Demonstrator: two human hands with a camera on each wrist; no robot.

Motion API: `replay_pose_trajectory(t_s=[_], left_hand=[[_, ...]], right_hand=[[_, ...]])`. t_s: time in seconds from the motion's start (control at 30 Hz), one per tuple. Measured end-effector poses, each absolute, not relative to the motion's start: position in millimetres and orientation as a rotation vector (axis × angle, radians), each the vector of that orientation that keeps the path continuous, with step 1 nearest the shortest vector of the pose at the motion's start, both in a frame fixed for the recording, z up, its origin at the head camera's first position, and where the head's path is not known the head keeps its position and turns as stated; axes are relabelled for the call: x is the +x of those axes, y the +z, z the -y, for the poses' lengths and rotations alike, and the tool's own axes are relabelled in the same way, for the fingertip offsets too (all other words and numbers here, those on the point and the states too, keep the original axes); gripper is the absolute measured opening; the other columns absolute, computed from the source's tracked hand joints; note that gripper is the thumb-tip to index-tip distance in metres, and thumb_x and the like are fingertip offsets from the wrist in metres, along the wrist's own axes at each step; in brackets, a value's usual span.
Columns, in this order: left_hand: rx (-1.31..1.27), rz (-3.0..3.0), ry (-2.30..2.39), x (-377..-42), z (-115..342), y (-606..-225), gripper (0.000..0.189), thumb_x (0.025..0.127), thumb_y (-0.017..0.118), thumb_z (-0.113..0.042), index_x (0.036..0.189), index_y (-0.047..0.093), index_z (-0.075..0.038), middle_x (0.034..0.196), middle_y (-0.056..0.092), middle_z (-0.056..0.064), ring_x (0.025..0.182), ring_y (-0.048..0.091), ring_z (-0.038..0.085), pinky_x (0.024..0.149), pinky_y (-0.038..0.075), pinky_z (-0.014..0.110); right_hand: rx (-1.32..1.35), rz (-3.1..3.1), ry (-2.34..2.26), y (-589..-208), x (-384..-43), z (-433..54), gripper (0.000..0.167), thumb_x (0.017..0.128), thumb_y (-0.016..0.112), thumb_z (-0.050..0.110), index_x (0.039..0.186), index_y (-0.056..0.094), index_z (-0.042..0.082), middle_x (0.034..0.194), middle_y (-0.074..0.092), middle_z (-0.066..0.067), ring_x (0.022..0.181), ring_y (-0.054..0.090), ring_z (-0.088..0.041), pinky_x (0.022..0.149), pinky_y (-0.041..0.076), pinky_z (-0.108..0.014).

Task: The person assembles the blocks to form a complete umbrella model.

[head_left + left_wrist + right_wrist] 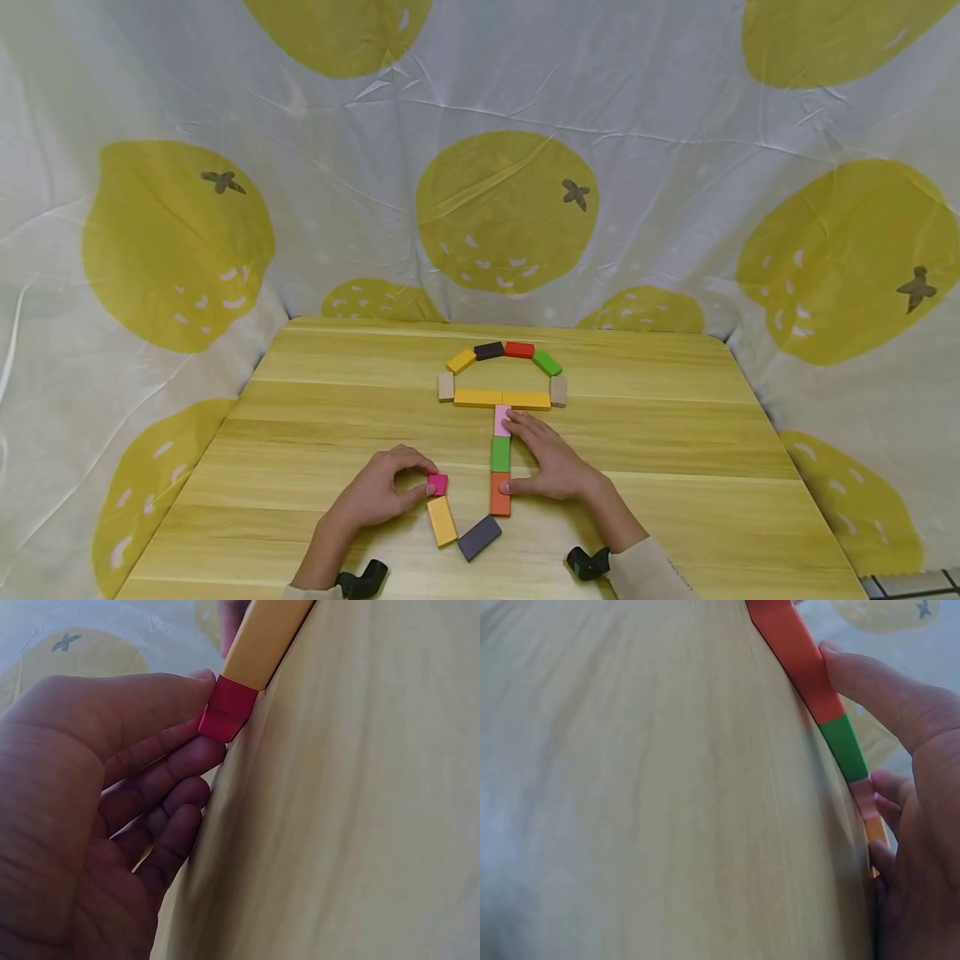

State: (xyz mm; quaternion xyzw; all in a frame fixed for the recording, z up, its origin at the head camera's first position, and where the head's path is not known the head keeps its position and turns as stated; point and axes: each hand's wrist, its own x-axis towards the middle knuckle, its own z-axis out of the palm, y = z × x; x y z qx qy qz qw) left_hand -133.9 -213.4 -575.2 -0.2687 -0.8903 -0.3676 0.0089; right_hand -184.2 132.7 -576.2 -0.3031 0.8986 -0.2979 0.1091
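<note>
In the head view my left hand (378,490) pinches a small magenta block (441,481) between thumb and fingers. The left wrist view shows that block (227,712) right at the end of a yellow block (266,643). A dark grey block (480,538) lies slanted between the yellow block and a straight column. My right hand (558,467) rests along this column, its thumb on the orange-red block (500,505) and its fingertips at the light pink block (500,412). A green block (500,455) sits between those two.
Above the column, two long yellow blocks (480,398) form a bar. An arch of yellow, black, red (520,349) and green blocks stands over it, with a beige block (446,387) at each end. The wooden table (315,400) meets a lemon-print curtain (337,208) behind.
</note>
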Motion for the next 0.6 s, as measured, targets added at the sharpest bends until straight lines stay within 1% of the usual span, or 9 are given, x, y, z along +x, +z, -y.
replay_pose_trajectory(t_s=[0.13,0.2,0.33,0.43,0.6], left_hand=[[-0.842,2.773,-1.148,-134.6,213.3,-575.1,0.015,0.093,0.078,-0.034,0.106,0.075,-0.029,0.107,0.071,-0.02,0.106,0.065,0.005,0.095,0.056,0.037],[-0.841,2.769,-1.154,-135.0,213.3,-575.5,0.015,0.093,0.077,-0.035,0.106,0.075,-0.029,0.107,0.071,-0.02,0.105,0.065,0.005,0.095,0.056,0.037],[-0.824,2.773,-1.147,-135.5,213.3,-576.4,0.017,0.094,0.075,-0.041,0.107,0.075,-0.029,0.107,0.071,-0.02,0.105,0.065,0.004,0.095,0.056,0.037],[-0.803,2.788,-1.16,-134.9,212.8,-575.6,0.021,0.096,0.073,-0.045,0.109,0.075,-0.028,0.108,0.071,-0.019,0.105,0.066,0.005,0.096,0.056,0.037],[-0.753,2.835,-1.244,-133.2,211.9,-572.7,0.024,0.099,0.069,-0.044,0.112,0.075,-0.025,0.11,0.072,-0.018,0.108,0.067,0.007,0.098,0.056,0.038]], right_hand=[[-0.891,-2.639,-0.871,-575.4,-184.9,-132.6,0.107,0.081,0.073,0.07,0.165,0.026,0.023,0.174,0.016,0.006,0.161,0.012,-0.028,0.127,0.021,-0.059],[-0.906,-2.643,-0.883,-574.9,-185.3,-132.6,0.106,0.081,0.074,0.069,0.165,0.028,0.021,0.173,0.018,0.003,0.161,0.013,-0.031,0.126,0.022,-0.061],[-0.924,-2.652,-0.895,-574.4,-186.2,-132.6,0.106,0.082,0.075,0.067,0.164,0.028,0.02,0.173,0.02,0.001,0.16,0.015,-0.033,0.125,0.023,-0.063],[-0.91,-2.646,-0.895,-574.3,-186.0,-133.1,0.107,0.081,0.074,0.068,0.165,0.027,0.021,0.173,0.018,0.003,0.161,0.014,-0.031,0.125,0.022,-0.062],[-0.887,-2.618,-0.9,-575.2,-184.4,-134.4,0.107,0.081,0.073,0.07,0.165,0.026,0.024,0.174,0.016,0.006,0.161,0.011,-0.029,0.126,0.02,-0.062]])
